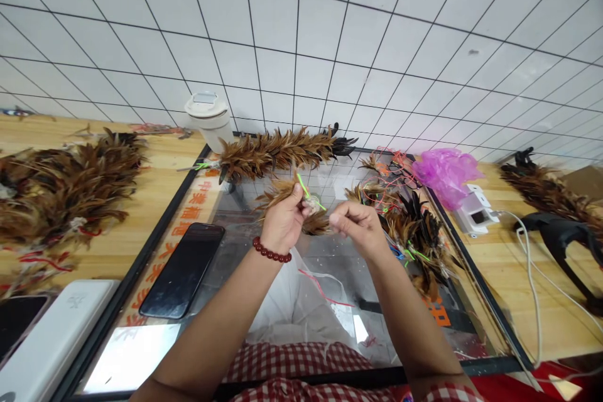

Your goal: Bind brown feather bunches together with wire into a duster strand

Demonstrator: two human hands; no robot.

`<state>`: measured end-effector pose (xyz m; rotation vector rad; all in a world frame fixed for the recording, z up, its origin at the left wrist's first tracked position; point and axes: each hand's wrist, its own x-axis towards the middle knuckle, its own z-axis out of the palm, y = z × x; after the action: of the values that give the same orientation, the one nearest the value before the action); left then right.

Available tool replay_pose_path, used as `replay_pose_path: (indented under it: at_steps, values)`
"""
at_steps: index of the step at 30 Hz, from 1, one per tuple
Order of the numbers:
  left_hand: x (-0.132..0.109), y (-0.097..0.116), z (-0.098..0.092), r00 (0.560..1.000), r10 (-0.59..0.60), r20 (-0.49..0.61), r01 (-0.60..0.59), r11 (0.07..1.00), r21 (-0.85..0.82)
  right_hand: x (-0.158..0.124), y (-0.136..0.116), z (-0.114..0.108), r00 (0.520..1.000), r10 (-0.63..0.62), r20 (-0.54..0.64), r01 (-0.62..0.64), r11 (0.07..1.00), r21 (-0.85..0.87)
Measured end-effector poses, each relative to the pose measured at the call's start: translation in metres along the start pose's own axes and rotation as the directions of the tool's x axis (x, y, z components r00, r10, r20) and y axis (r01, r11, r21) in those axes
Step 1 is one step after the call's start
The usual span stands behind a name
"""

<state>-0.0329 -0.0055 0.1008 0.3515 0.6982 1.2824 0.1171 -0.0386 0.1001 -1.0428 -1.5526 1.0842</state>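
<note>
Over the glass tabletop [330,276], my left hand [282,223], with a dark red bead bracelet [272,251] on its wrist, is closed on a small bundle of brown feathers [316,223]. A bright green tie [304,186] and a pale bound end show at its fingertips. Just to the right, my right hand [360,227] is closed in a pinch close to that bound end. Whatever lies between its fingertips is too small to make out. Behind both hands lies a long brown feather strand [277,152] with a black tip and a green tie.
A black phone [183,270] rests left of my forearm. A white lidded cup [210,119] stands at the back. Loose feather bunches [419,232], red strings [391,166], a pink plastic bag [447,173] and a white device [475,212] with a cable are on the right.
</note>
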Motion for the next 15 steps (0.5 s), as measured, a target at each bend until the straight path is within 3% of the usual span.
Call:
replay_pose_path:
  at_steps: [2, 5, 10, 13, 15]
  values:
    - [-0.001, 0.003, 0.000, 0.994, 0.111, 0.022, -0.112, 0.993, 0.038, 0.003, 0.002, -0.001, 0.995, 0.063, -0.077, -0.056, 0.995, 0.082]
    - [-0.005, 0.001, 0.001, 0.986, 0.136, 0.098, -0.149, 0.977, 0.149, 0.005, 0.006, 0.004, 0.981, 0.084, -0.172, -0.065, 0.991, 0.115]
    - [-0.014, -0.008, 0.003, 0.983, 0.018, 0.183, -0.063, 0.968, 0.244, 0.004, 0.008, 0.014, 0.991, 0.060, -0.118, -0.043, 0.988, 0.147]
    - [-0.017, -0.009, 0.005, 0.980, -0.069, 0.187, 0.038, 0.986, 0.164, 0.005, 0.008, 0.012, 0.968, 0.040, -0.249, -0.003, 0.989, 0.150]
    - [-0.019, -0.010, 0.007, 0.974, -0.114, 0.194, 0.095, 0.990, 0.104, 0.006, 0.008, 0.009, 0.939, 0.095, -0.331, -0.009, 0.968, 0.252]
